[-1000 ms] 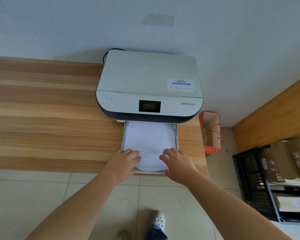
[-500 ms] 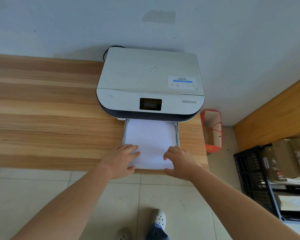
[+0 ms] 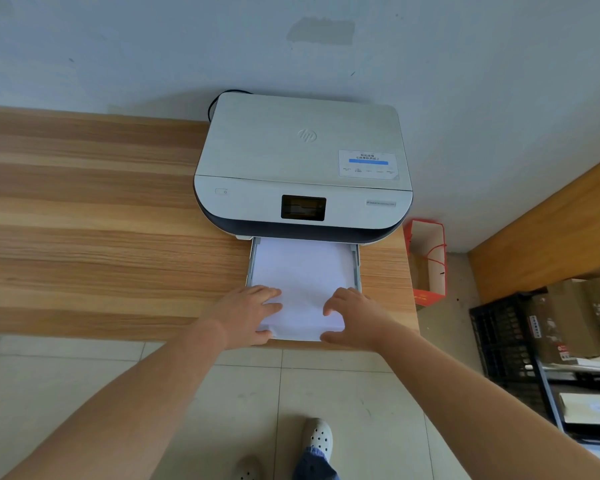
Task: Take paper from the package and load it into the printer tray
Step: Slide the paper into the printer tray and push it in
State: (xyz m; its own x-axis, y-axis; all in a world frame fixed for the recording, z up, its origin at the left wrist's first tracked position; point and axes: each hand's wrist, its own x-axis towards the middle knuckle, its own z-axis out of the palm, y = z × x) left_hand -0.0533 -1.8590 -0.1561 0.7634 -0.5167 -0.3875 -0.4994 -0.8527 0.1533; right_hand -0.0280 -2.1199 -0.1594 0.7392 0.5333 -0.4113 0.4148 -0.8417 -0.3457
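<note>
A white printer (image 3: 302, 150) sits on the wooden desk (image 3: 101, 237) against the wall. Its paper tray (image 3: 357, 268) is pulled out toward me and holds a stack of white paper (image 3: 302, 271). The stack's near end reaches almost to the desk's front edge. My left hand (image 3: 246, 313) grips the near left corner, fingers on top and thumb at the front edge. My right hand (image 3: 357, 317) grips the near right corner the same way. No paper package is in view.
A red paper bag (image 3: 428, 265) stands on the floor right of the desk. Farther right are a black crate (image 3: 506, 337) with cardboard boxes and a wooden cabinet. My white shoe (image 3: 317, 438) is on the tiled floor below the desk edge.
The tray's rounded front lip, visible a second ago, is now covered by the paper's straight near edge. Both hands have shifted from lying flat on the sheets to gripping the near corners.
</note>
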